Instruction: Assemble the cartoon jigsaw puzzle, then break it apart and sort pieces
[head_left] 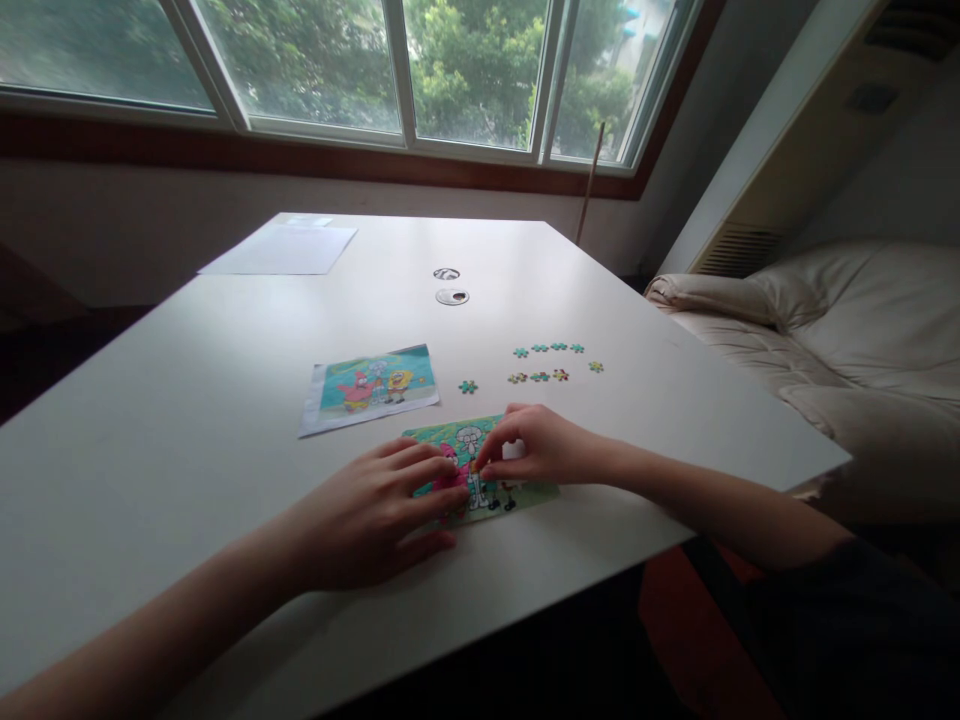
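A small cartoon jigsaw puzzle (469,440) lies partly assembled near the front edge of the white table (187,400). My left hand (375,510) rests flat on its left part, fingers stretched out. My right hand (536,445) sits on the puzzle's right part, fingertips pinched together on a puzzle piece pressed against the picture. A printed reference picture (371,385) of the same cartoon lies just behind the puzzle, to the left. Several loose puzzle pieces (551,362) lie behind and to the right of my right hand, and a single piece (468,386) lies nearer.
A white sheet of paper (281,248) lies at the table's far left. Two round cable grommets (451,296) sit in the tabletop's middle back. A beige sofa (847,320) stands to the right. Windows run along the back wall, with a thin stick (590,180) leaning there.
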